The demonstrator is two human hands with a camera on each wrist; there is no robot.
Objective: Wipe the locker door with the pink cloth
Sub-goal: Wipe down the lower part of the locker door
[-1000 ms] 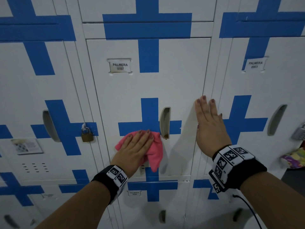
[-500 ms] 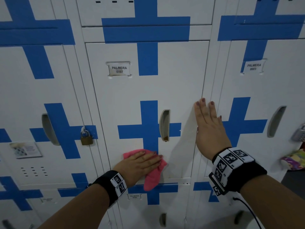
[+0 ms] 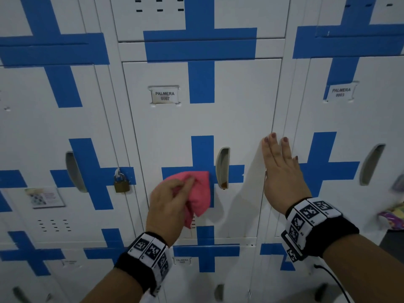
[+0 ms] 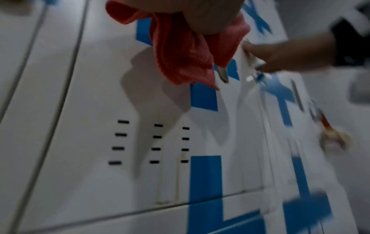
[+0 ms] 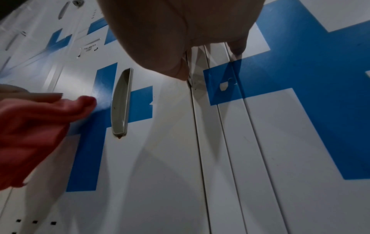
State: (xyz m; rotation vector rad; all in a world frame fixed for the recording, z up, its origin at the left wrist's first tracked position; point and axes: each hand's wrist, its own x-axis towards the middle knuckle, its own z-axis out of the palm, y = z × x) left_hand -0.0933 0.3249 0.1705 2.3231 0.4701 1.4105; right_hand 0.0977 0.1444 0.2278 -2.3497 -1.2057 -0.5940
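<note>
We've got one pink cloth [image 3: 200, 191] bunched up in our left hand [image 3: 167, 206], fingers curled round it, held at the middle locker door [image 3: 196, 121] just left of its recessed handle [image 3: 222, 167]. Our right hand [image 3: 282, 171] lies flat, fingers straight, on the door's right edge. Two name tags are readable: PALMERA 0087 [image 3: 164, 95] on this door, PALMERA 0003 [image 3: 340, 91] on the next one. One brass padlock [image 3: 121, 182] hangs on the left neighbour, and each door carries a blue cross.
</note>
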